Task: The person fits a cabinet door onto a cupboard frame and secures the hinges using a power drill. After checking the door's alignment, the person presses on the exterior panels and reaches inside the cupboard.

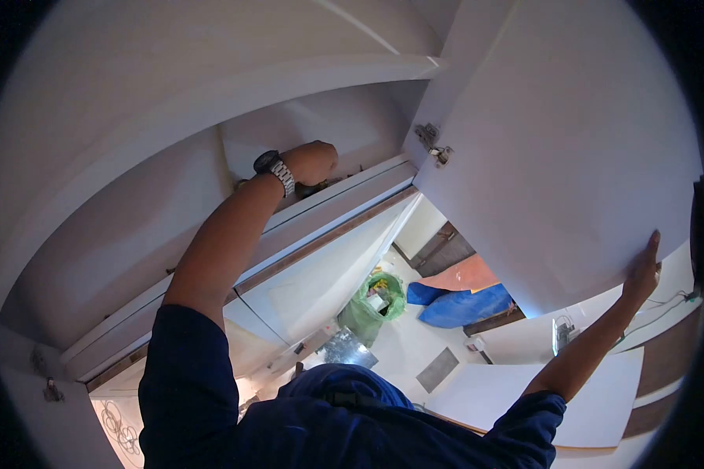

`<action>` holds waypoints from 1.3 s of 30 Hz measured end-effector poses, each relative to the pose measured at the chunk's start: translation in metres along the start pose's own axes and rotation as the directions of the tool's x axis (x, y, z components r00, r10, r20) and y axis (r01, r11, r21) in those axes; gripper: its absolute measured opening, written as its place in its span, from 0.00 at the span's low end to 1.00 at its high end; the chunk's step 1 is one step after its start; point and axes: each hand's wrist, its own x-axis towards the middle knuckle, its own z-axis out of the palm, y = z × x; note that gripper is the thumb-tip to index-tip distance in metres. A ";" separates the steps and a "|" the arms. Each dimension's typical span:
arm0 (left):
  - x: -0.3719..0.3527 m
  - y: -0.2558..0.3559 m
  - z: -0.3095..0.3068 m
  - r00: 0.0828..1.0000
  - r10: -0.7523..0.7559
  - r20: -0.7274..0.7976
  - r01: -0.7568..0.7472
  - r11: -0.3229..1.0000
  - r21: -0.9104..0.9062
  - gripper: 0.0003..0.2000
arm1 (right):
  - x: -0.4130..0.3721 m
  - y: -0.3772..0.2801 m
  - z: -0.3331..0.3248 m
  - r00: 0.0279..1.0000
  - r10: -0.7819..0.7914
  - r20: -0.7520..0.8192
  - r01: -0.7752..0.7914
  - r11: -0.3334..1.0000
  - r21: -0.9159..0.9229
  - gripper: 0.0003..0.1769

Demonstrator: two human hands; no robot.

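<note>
My left hand (313,162), with a metal-band watch (274,168) at the wrist, reaches inside a white cabinet (352,117). Its fingers are curled and face away from me, close over the cabinet's lower ledge; what they hold is hidden. Small dark items (313,189) lie on the ledge just below that hand. On the other side, my right hand (643,273) grips the edge of the raised white cabinet door (563,156), thumb on the near face and fingers behind it. A metal hinge (440,155) joins the door to the cabinet side.
Far below on the floor stands a green bag (360,313) with rubbish inside. Beside it lie blue sheeting (469,305) and an orange piece (457,273). A white panel (540,406) is at the lower right. Another hinge (52,389) shows at the cabinet's left end.
</note>
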 end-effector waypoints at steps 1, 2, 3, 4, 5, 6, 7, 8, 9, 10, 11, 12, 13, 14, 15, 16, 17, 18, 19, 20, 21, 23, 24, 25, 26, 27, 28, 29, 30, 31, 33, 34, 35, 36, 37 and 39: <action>-0.004 -0.001 0.002 1.000 0.000 -0.027 0.000 1.000 -0.019 0.06 | 0.000 0.002 0.000 1.000 -0.019 0.011 0.019 1.000 0.024 0.42; -0.007 0.000 0.004 0.999 0.000 -0.053 -0.002 0.999 -0.039 0.06 | 0.000 0.004 0.000 0.999 -0.038 0.021 0.037 0.998 0.048 0.43; -0.009 0.001 0.005 0.997 -0.018 -0.071 0.014 0.998 -0.062 0.06 | 0.000 0.004 0.001 0.998 -0.049 0.027 0.047 0.997 0.062 0.43; -0.011 0.003 0.006 0.995 -0.037 -0.089 0.029 0.996 -0.084 0.07 | -0.001 0.004 0.001 0.998 -0.060 0.032 0.057 0.995 0.077 0.43; -0.012 0.004 0.005 0.993 -0.056 -0.107 0.044 0.993 -0.109 0.07 | -0.002 0.003 0.002 0.997 -0.071 0.039 0.067 0.994 0.091 0.43; -0.012 0.005 0.005 0.992 -0.069 -0.101 0.060 0.994 -0.087 0.07 | -0.002 0.002 0.002 0.998 -0.058 0.032 0.056 0.996 0.071 0.43; -0.011 0.007 0.004 0.992 -0.082 -0.095 0.076 0.995 -0.066 0.08 | -0.001 0.001 0.001 0.999 -0.045 0.027 0.044 0.998 0.050 0.43; -0.011 0.008 0.004 0.991 -0.096 -0.089 0.092 0.995 -0.045 0.09 | -0.001 0.001 0.000 0.999 -0.032 0.021 0.031 0.999 0.028 0.43; -0.012 0.009 0.004 0.991 -0.099 -0.090 0.094 0.994 -0.055 0.09 | -0.001 0.002 0.000 0.999 -0.037 0.023 0.036 0.999 0.032 0.43; -0.013 0.010 0.004 0.991 -0.101 -0.091 0.096 0.993 -0.064 0.09 | 0.000 0.003 0.000 0.999 -0.042 0.025 0.041 0.999 0.035 0.43; -0.013 0.011 0.004 0.990 -0.103 -0.092 0.096 0.993 -0.074 0.10 | 0.001 0.004 0.000 0.999 -0.047 0.026 0.046 0.998 0.039 0.44; -0.014 0.014 0.005 0.986 -0.133 -0.096 0.127 0.989 -0.072 0.10 | 0.002 0.005 0.000 0.999 -0.046 0.025 0.045 0.998 0.044 0.44; -0.014 0.016 0.007 0.981 -0.164 -0.101 0.157 0.985 -0.071 0.10 | 0.004 0.007 0.000 0.999 -0.045 0.025 0.044 0.998 0.050 0.44; -0.015 0.018 0.008 0.975 -0.194 -0.107 0.187 0.980 -0.069 0.10 | 0.005 0.008 0.000 0.999 -0.045 0.025 0.043 0.997 0.057 0.44; -0.016 0.019 0.008 0.976 -0.193 -0.102 0.187 0.980 -0.066 0.10 | 0.005 0.008 0.000 0.999 -0.051 0.007 0.051 0.998 0.030 0.44; -0.017 0.020 0.007 0.977 -0.191 -0.098 0.185 0.981 -0.062 0.10 | 0.004 0.008 -0.001 0.998 -0.058 -0.010 0.058 0.998 0.003 0.44; -0.018 0.020 0.007 0.977 -0.189 -0.094 0.184 0.981 -0.059 0.10 | 0.004 0.008 -0.001 0.997 -0.066 -0.027 0.066 0.998 -0.024 0.45; -0.020 0.021 0.007 0.979 -0.185 -0.085 0.180 0.982 -0.062 0.10 | 0.005 0.008 -0.001 0.998 -0.060 -0.021 0.060 0.998 -0.015 0.45; -0.021 0.021 0.007 0.980 -0.181 -0.077 0.176 0.982 -0.065 0.10 | 0.006 0.008 -0.001 0.998 -0.054 -0.015 0.054 0.999 -0.005 0.45; -0.022 0.020 0.007 0.982 -0.177 -0.068 0.173 0.983 -0.067 0.11 | 0.007 0.008 -0.001 0.999 -0.047 -0.009 0.047 0.999 0.005 0.45; -0.023 0.020 0.006 0.983 -0.170 -0.068 0.165 0.984 -0.065 0.11 | 0.007 0.008 0.000 0.999 -0.045 -0.006 0.045 0.999 0.010 0.45; -0.024 0.017 0.007 0.986 -0.155 -0.068 0.151 0.987 -0.063 0.11 | 0.006 0.007 0.001 0.999 -0.039 0.001 0.039 0.999 0.018 0.46; -0.024 0.014 0.011 0.986 -0.131 -0.102 0.126 0.991 -0.054 0.10 | 0.006 0.007 0.001 0.999 -0.026 -0.019 0.026 1.000 -0.012 0.46; -0.023 0.011 0.016 0.985 -0.108 -0.136 0.102 0.994 -0.044 0.10 | 0.007 0.006 0.002 0.999 -0.013 -0.040 0.012 0.999 -0.041 0.46; -0.023 0.010 0.017 0.982 -0.083 -0.169 0.079 0.996 -0.032 0.09 | 0.007 0.006 0.003 0.998 -0.001 -0.061 -0.003 0.998 -0.068 0.46; -0.023 0.010 0.017 0.982 -0.087 -0.167 0.080 0.996 -0.048 0.10 | 0.007 0.006 0.003 0.998 -0.004 -0.058 0.001 0.999 -0.055 0.46; -0.022 0.011 0.018 0.982 -0.090 -0.164 0.081 0.995 -0.065 0.10 | 0.008 0.006 0.003 0.998 -0.006 -0.057 0.004 0.999 -0.041 0.46; -0.022 0.012 0.018 0.983 -0.092 -0.161 0.080 0.993 -0.082 0.10 | 0.008 0.006 0.003 0.998 -0.009 -0.056 0.008 1.000 -0.029 0.45; -0.022 0.012 0.019 0.982 -0.086 -0.169 0.067 0.991 -0.116 0.10 | 0.008 0.006 0.003 0.998 -0.028 -0.057 0.026 0.999 -0.037 0.44; -0.022 0.013 0.020 0.981 -0.080 -0.177 0.054 0.987 -0.150 0.10 | 0.008 0.007 0.002 0.997 -0.047 -0.059 0.044 0.998 -0.046 0.42; -0.022 0.015 0.022 0.976 -0.081 -0.203 0.037 0.977 -0.209 0.11 | -0.001 -0.001 0.005 0.997 -0.051 -0.060 0.047 0.997 -0.056 0.38; -0.021 0.016 0.023 0.972 -0.086 -0.219 0.033 0.971 -0.235 0.11 | -0.007 -0.005 0.006 0.997 -0.036 -0.062 0.032 0.998 -0.058 0.36; -0.019 0.018 0.025 0.968 -0.088 -0.236 0.024 0.965 -0.259 0.11 | -0.011 -0.010 0.008 0.998 -0.022 -0.067 0.018 0.998 -0.061 0.34; -0.017 0.018 0.025 0.969 -0.078 -0.236 0.018 0.969 -0.247 0.11 | -0.008 -0.009 0.007 0.999 -0.030 -0.042 0.029 1.000 -0.006 0.32; -0.017 0.019 0.026 0.970 -0.066 -0.236 0.009 0.972 -0.236 0.11 | -0.005 -0.004 0.007 0.999 -0.040 -0.018 0.041 0.998 0.047 0.30; -0.016 0.025 0.024 0.972 -0.065 -0.225 0.014 0.975 -0.220 0.10 | 0.000 0.000 0.006 0.999 -0.050 -0.005 0.050 0.993 0.106 0.29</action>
